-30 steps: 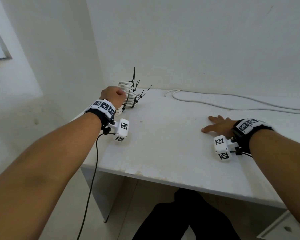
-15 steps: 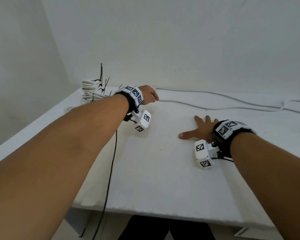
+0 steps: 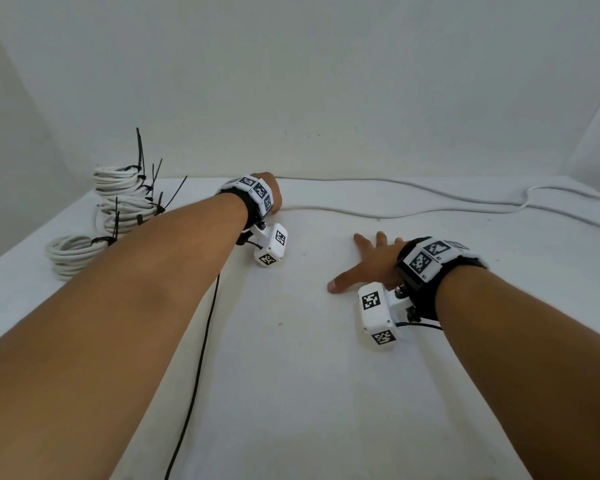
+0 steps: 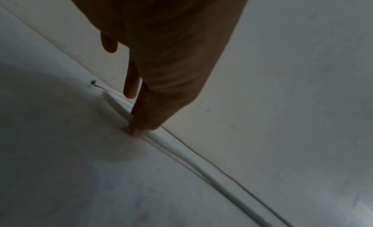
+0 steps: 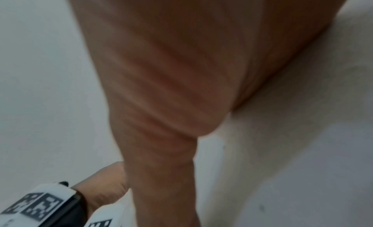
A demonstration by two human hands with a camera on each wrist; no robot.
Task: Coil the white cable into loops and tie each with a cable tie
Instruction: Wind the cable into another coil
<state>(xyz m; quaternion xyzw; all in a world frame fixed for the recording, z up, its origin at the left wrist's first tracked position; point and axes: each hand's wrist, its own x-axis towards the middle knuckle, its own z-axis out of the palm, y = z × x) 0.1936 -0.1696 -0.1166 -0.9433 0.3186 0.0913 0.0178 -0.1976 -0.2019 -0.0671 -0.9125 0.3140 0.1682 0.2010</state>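
The left hand [image 3: 271, 194], a second ago at the tied coils [image 3: 118, 202], is now pinched on the loose cable [image 3: 413, 213] at the table's [image 3: 291, 375] back, so the next coil can be begun, while the right hand [image 3: 371, 261] is kept flat, fingers spread.

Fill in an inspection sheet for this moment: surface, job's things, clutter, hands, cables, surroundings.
Surface: white table, a few small dark specks.
Job's things: loose white cable along the far edge; three tied coils with black cable ties at far left.
Clutter: nothing seen.
Hands: left hand with fingertips on the loose cable's end, grip unclear; right hand flat on the table, fingers spread, holding nothing.
Cables: black wire hangs from the left wrist camera.
Surroundings: plain white walls.
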